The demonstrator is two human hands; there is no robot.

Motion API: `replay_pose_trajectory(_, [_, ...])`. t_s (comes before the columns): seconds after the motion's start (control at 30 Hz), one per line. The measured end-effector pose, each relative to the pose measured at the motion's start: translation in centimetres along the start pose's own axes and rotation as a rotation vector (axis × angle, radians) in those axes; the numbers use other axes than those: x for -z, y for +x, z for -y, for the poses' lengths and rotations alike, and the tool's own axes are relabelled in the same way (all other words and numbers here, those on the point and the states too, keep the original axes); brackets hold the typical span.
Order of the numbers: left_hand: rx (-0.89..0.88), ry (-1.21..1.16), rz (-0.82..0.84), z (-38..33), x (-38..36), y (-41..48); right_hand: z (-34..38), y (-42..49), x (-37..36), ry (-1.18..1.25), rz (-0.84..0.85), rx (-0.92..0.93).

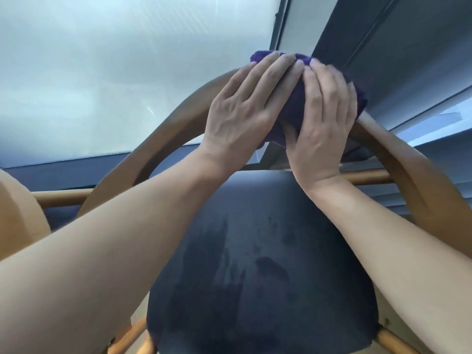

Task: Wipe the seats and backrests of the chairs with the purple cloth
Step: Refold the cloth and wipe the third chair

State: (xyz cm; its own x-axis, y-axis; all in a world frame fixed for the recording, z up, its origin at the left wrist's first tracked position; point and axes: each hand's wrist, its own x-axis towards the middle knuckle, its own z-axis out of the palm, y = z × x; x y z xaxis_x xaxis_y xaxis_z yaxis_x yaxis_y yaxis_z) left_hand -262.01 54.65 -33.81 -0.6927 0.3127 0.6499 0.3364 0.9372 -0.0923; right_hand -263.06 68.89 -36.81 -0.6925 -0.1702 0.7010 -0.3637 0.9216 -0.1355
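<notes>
The purple cloth (291, 106) is draped over the top of the chair's curved wooden backrest (163, 139). My left hand (245, 111) lies on the cloth with its fingers wrapped over the rail. My right hand (324, 123) grips the cloth beside it, fingers curled over the top; the two hands touch at the fingertips. Most of the cloth is hidden under my hands. Below my forearms lies the dark blue padded seat (260, 264), marked with darker damp streaks.
A frosted window pane (115, 72) fills the upper left behind the chair, with a dark frame (383, 47) at the upper right. Part of another wooden chair (18, 215) shows at the left edge. A wooden crossbar (367, 178) runs behind the seat.
</notes>
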Motion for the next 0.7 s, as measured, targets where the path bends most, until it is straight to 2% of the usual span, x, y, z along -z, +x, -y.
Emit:
replay_pose_trajectory(0.4, [0.468, 0.008, 0.126, 2.9, 2.7, -5.9, 6.5, 1.2, -1.3, -0.061, 0.018, 0.337])
replay_pose_trajectory(0.53, [0.594, 0.002, 0.192, 3.4, 3.5, -8.0, 8.9, 0.4, -1.7, -0.037, 0.035, 0.397])
replay_pose_trajectory(0.7, [0.697, 0.059, 0.201, 3.8, 4.5, -10.0, 11.7, -0.3, -1.4, 0.041, 0.133, 0.422])
